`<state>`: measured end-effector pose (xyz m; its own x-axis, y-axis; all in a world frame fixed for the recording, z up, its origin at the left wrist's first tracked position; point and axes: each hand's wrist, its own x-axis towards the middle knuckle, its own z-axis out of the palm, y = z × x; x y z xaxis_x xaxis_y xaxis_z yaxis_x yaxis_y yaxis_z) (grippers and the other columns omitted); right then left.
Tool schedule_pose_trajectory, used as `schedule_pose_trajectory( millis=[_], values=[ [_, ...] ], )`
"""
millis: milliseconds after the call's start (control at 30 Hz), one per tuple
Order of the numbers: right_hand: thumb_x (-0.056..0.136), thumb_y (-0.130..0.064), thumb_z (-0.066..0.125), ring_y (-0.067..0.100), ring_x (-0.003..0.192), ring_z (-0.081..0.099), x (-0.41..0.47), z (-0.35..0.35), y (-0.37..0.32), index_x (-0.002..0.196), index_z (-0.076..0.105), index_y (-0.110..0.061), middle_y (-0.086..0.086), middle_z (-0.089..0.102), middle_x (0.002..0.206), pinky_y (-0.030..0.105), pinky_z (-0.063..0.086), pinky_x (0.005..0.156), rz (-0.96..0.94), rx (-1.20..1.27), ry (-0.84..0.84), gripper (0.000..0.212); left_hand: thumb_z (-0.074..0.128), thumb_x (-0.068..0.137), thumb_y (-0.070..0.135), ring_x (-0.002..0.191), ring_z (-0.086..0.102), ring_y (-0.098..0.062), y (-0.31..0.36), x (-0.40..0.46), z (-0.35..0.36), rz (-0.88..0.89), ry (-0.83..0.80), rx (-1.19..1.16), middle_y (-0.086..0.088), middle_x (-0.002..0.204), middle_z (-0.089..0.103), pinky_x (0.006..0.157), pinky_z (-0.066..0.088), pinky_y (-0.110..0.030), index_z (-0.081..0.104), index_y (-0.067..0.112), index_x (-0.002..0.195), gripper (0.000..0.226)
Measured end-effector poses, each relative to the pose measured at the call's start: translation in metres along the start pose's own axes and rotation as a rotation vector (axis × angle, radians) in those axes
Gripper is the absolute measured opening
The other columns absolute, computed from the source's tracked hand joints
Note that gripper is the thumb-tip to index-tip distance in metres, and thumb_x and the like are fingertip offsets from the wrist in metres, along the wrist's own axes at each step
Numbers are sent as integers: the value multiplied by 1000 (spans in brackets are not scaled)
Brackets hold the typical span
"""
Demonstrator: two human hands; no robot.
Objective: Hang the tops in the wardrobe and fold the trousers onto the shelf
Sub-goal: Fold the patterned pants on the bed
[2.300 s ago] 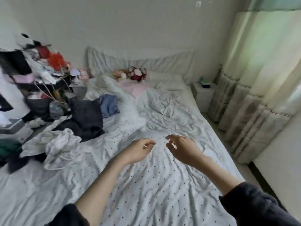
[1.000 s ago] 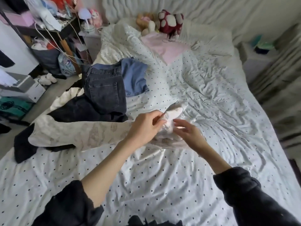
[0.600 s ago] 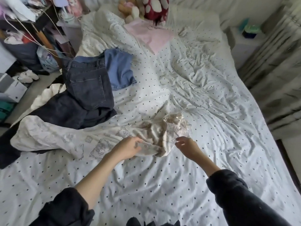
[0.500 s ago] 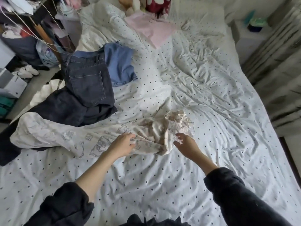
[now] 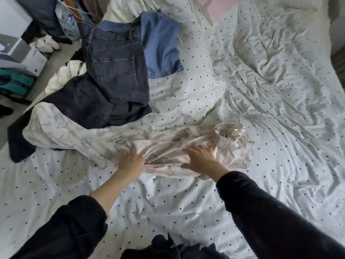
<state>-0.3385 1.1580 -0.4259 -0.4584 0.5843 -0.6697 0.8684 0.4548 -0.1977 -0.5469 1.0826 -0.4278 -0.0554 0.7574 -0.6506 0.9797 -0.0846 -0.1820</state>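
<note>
1. Both hands now press the cream printed trousers [image 5: 115, 135] flat on the bed [image 5: 261, 113]; half a second ago they pinched the bunched cloth.
2. Left hand [image 5: 130, 161] and right hand [image 5: 202, 158] lie open-fingered, smoothing.
3. Folding likely follows.

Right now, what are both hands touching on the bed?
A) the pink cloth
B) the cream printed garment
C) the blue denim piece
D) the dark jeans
B: the left hand and right hand both rest on the cream printed garment, apart from the dark jeans.
</note>
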Motion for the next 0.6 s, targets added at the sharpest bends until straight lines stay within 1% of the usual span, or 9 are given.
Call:
schedule_pose_trajectory(
  millis=[67,133,200,267,333,400,467,533,600],
  values=[
    [87,-47,59,26,140,21,-1,15,-13,140,40,-30,-1,25,152,58,15,112,-20,-36,-80,58,46,92,2,123,49,-35,11,-9,8,22,16,-75,-26,140,39,92,45,-37,59,15,119,33],
    [92,-40,55,23,139,22,-4,22,-12,127,54,-25,-4,32,149,57,17,112,0,-51,-40,38,49,94,7,106,60,-27,18,-16,9,90,75,-285,-13,114,62,76,44,-30,63,14,97,16],
    [96,-36,48,23,137,25,-12,21,-1,119,60,-27,-8,35,146,55,14,113,43,-76,22,28,51,95,13,86,62,-21,27,-19,0,185,112,-445,-4,88,64,66,38,-26,55,17,78,17],
    [98,-34,44,25,134,34,-22,10,15,133,48,-26,0,36,145,52,17,112,108,-128,44,36,51,94,17,72,56,-17,41,-19,-24,260,147,-570,-5,80,63,61,33,-25,57,12,77,19],
    [98,-25,42,28,122,49,-36,-3,37,145,27,-20,9,42,140,45,32,105,232,-106,75,50,52,94,19,66,54,-17,62,-18,-54,335,223,-698,-6,79,66,58,33,-25,63,8,79,20],
    [94,-18,43,23,108,58,-57,-12,61,135,41,-22,3,60,119,38,33,100,362,-113,114,41,54,93,21,65,56,-15,90,-24,-83,426,282,-832,-4,86,68,56,36,-21,68,10,88,18],
    [91,-16,45,19,102,60,-72,-19,80,118,54,-23,0,65,108,37,28,102,475,-176,119,30,54,94,18,59,53,-9,112,-29,-100,522,260,-927,-3,100,68,53,38,-12,66,10,111,22],
    [91,-16,45,20,100,60,-88,-21,94,109,59,-20,1,65,106,39,27,104,547,-110,151,24,54,94,14,75,55,-9,123,-27,-99,585,229,-913,-1,118,61,66,43,-13,55,15,130,36],
    [92,-15,45,21,104,57,-96,-17,96,106,62,-21,2,62,111,42,28,105,519,-23,222,24,54,93,12,112,51,-11,113,-20,-81,524,296,-818,5,137,48,94,34,-15,43,19,140,48]
  ],
)
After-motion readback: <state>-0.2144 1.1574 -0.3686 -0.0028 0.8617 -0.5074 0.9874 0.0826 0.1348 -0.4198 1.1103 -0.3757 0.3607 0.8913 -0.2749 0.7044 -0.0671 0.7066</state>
